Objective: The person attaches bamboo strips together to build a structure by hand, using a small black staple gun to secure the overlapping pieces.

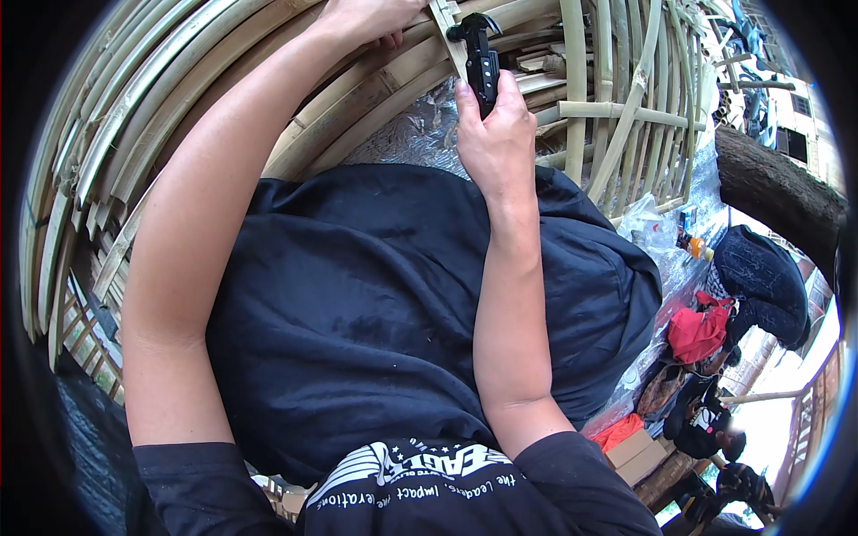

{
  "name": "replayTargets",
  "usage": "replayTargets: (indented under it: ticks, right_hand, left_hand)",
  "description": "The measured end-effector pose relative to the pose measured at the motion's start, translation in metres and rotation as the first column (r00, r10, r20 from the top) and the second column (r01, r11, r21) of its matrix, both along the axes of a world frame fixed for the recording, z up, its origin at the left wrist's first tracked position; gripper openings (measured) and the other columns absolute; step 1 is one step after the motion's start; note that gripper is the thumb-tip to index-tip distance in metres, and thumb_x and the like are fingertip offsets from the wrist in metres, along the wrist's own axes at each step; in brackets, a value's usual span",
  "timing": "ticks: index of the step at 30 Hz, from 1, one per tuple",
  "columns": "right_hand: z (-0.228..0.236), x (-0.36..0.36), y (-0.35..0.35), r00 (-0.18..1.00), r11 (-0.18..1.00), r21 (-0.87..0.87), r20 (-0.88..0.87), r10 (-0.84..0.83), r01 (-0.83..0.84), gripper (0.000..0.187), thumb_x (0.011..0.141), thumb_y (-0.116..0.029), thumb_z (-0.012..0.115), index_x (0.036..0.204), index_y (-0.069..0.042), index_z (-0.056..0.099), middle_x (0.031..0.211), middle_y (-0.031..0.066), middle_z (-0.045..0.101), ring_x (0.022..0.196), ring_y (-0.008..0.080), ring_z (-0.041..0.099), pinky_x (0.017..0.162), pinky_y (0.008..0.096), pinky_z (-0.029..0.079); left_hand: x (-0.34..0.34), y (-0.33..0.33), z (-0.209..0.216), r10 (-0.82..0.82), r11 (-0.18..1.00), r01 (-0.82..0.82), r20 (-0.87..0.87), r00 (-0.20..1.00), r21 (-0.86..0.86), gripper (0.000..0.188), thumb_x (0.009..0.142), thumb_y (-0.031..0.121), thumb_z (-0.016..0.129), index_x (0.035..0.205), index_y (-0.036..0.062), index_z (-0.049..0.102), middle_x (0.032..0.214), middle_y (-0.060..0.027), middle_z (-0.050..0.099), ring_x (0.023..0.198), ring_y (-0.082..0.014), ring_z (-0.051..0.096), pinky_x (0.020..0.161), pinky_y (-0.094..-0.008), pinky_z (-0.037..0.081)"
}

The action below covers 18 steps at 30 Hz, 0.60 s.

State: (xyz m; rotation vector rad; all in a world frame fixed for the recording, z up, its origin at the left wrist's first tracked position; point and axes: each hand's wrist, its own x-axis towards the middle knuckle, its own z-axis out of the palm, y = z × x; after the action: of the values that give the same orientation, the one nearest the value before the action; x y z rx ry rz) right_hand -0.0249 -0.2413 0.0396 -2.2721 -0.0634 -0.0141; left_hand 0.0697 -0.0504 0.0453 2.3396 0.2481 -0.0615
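Note:
My right hand [500, 129] is wrapped round the handle of a black hammer multi-tool [484, 76], its clawed head pointing up and away from me. The tool lies over a narrow upright bamboo slat [450, 36]. Beside that slat, my left hand [368, 20] is cut off by the top edge, with its visible fingers curled under. What those fingers pinch is hidden. Long curved bamboo strips [357, 94] run beneath both hands. Dark cloth [357, 268] covers my lap below the work.
Bamboo lattice [635, 98] stands at the right, with stacked curved strips [116, 116] on the left. A dark log [778, 183], a clear plastic bag [651, 223], a red cloth bundle [699, 330] and a cardboard box [639, 456] lie rightward. Another person [706, 429] sits at the lower right.

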Motion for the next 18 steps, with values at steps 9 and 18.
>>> replayTargets:
  ticks: [9,18]
  right_hand:
    - [0.000,0.000,0.000,1.000,1.000,-0.028,-0.021,-0.002,0.001,0.020,0.099,-0.018,0.065,0.102,0.000,0.058,0.073,0.0205,0.070,0.072,0.0387,0.073,0.065,0.0463,0.054]
    - [-0.005,0.003,-0.010,0.999,0.999,-0.028,0.005,-0.035,0.035,0.026,0.099,-0.026,0.069,0.102,-0.001,0.061,0.074,0.0133,0.069,0.065,0.0236,0.067,0.065,0.0396,0.052]
  left_hand:
    - [0.001,-0.002,0.002,-0.015,0.992,0.005,-0.076,0.997,-0.126,0.057,0.102,0.042,0.061,0.071,-0.0054,0.075,0.061,-0.0163,0.070,0.056,-0.0234,0.072,0.060,-0.0359,0.060]
    - [0.008,-0.011,0.009,0.079,0.991,-0.096,-0.178,0.981,-0.092,0.071,0.095,0.059,0.063,0.073,-0.0077,0.074,0.066,-0.0188,0.072,0.061,-0.0259,0.074,0.065,-0.0371,0.061]
